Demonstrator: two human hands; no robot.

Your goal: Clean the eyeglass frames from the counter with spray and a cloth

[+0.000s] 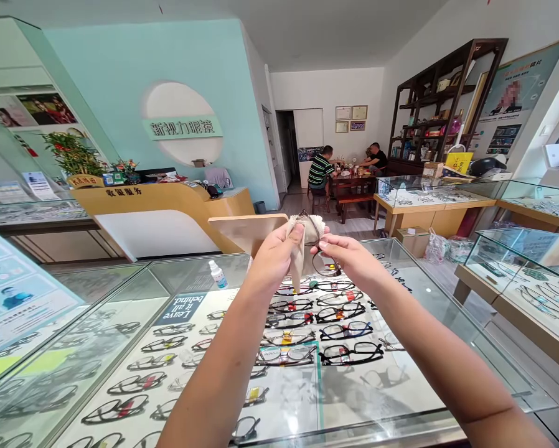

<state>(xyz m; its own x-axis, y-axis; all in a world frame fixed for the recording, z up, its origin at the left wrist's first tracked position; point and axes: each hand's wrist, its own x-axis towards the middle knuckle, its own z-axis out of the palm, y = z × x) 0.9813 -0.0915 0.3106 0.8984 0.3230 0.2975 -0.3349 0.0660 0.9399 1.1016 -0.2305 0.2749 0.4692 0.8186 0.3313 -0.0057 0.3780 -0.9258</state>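
Over the case point(349, 410), toward twelve o'clock, brings together left hand point(276, 246) from seven and right hand point(347, 252) from four, holding glasses point(326, 265) tilted lengthwise, eleven to five. Pinches cloth point(297, 258) around the upper end with the left; grips the frame, seemingly near the bridge, with the right, nearer the bare lens just below.

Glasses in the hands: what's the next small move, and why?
I'd probably bring the cloth down over the lower end of the glasses with the left hand, the right hand steadying them. The left hand pinches the cloth against their upper end, while the lower end shows outside it; the right hand's fingers are on the glasses.
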